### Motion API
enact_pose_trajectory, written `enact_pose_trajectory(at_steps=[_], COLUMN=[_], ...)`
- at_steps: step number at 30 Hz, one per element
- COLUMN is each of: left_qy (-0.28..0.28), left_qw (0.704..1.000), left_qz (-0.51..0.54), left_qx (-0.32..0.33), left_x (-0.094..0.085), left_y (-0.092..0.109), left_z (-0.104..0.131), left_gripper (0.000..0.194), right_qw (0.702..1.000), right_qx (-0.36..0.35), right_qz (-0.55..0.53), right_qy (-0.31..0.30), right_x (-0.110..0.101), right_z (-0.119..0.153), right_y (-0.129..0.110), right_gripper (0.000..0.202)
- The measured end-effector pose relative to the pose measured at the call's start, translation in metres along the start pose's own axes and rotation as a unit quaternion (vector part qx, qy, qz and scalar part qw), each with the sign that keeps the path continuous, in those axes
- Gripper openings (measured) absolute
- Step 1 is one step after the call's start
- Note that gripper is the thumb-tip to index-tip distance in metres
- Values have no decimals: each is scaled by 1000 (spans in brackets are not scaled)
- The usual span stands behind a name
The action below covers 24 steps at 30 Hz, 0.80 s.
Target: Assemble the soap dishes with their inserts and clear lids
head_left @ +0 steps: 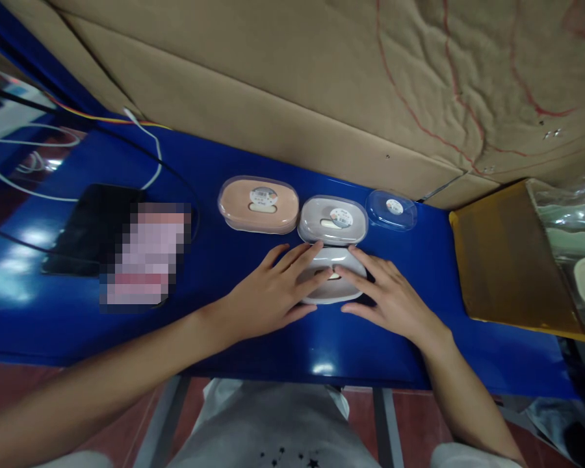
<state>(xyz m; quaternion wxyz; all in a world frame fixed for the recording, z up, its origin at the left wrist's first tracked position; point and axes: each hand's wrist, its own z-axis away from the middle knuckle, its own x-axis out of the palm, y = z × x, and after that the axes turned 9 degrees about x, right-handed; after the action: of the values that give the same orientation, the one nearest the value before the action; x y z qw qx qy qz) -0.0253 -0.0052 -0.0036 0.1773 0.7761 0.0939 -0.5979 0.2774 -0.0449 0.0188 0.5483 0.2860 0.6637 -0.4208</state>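
Note:
An oval grey box with a clear cover (338, 294) lies on the blue table, with both hands at its sides. My left hand (273, 290) rests on its left side, fingers spread. On its right side is my right hand (389, 294), its fingers also apart and touching the cover. Just behind it sits a second grey box (316, 221) with a round label on its clear lid. A peach box (234, 203) with a similar label stands to the left of that one. At the back right lies a clear lid (404, 218) bearing a round sticker.
A black device (92, 224) and a blurred-out pink item (146, 253) lie on the left of the blue table (224, 364), near white and black cables. At the right stands an open cardboard box (511, 260) with plastic-wrapped pieces. Brown cardboard (273, 84) lines the back.

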Motion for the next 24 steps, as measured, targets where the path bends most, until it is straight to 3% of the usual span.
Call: enact_pose_trajectory(at_steps=[3, 7, 9, 12, 15, 18, 20, 24], left_qy=[-6, -3, -1, 1, 6, 11, 15, 21], left_qw=[1000, 1000, 1000, 1000, 1000, 999, 999, 997], left_qz=[2, -3, -7, -5, 11, 32, 46, 69], left_qx=[-3, -2, 1, 6, 9, 9, 6, -1], left_x=[-1, -1, 1, 2, 2, 2, 2, 2], left_y=[1, 3, 4, 6, 8, 9, 9, 7], left_z=[0, 0, 0, 1, 1, 0, -1, -2], left_gripper=[68, 65, 64, 59, 57, 58, 58, 57], right_qw=[996, 965, 954, 950, 943, 939, 946, 951], right_qx=[32, 173, 222, 246, 257, 263, 260, 265], right_qz=[-53, 12, 51, 63, 60, 52, 35, -6], right_qy=[65, 195, 197, 184, 201, 213, 192, 161], right_x=[-5, 1, 10, 20, 24, 24, 24, 23], right_z=[1, 0, -1, -3, -4, -4, -5, -5], right_y=[25, 69, 88, 104, 105, 102, 102, 105], right_gripper=[55, 51, 61, 61, 56, 66, 73, 66])
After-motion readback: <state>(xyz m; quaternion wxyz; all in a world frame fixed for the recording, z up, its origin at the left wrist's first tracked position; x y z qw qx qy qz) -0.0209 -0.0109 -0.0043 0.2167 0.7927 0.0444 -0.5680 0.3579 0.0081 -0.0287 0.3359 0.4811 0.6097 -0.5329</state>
